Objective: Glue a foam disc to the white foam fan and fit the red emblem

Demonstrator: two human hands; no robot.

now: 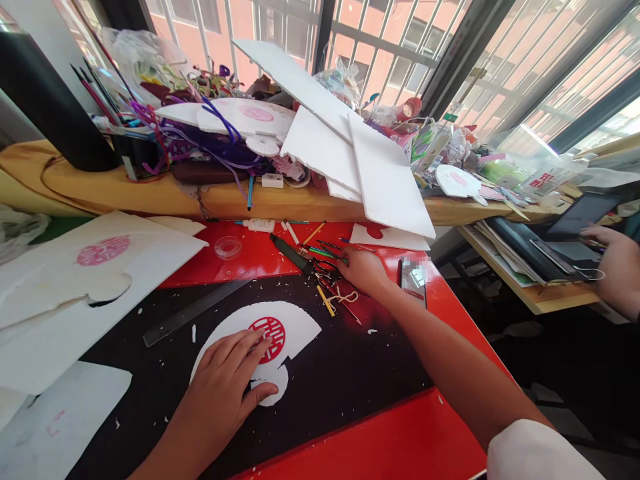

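Note:
My left hand (pixel 227 367) lies with fingers spread on a white fan-shaped foam board cutout (pixel 300 323). That cutout bears a round red openwork emblem (pixel 275 333), partly under my fingertips, and rests on a black cutting mat (pixel 370 367). Further off, my right hand (pixel 363 269) reaches into a cluster of tools, its fingers curled together; what they grip is hidden. Close to those fingers are black-handled scissors (pixel 326 273), a dark green tool (pixel 293 255), a yellow stick (pixel 325 301) with a beige cord (pixel 347 296), and a pencil (pixel 350 311).
A clear ruler (pixel 195 313), tape roll (pixel 228 247) and glue bottle (pixel 260 225) lie on the red table (pixel 415 440). Foam sheets (pixel 150 260) overlap at left. A phone (pixel 413 280) sits at right. White boards (pixel 387 173) lean from the crowded sill. Another person's hand (pixel 613 257) is far right.

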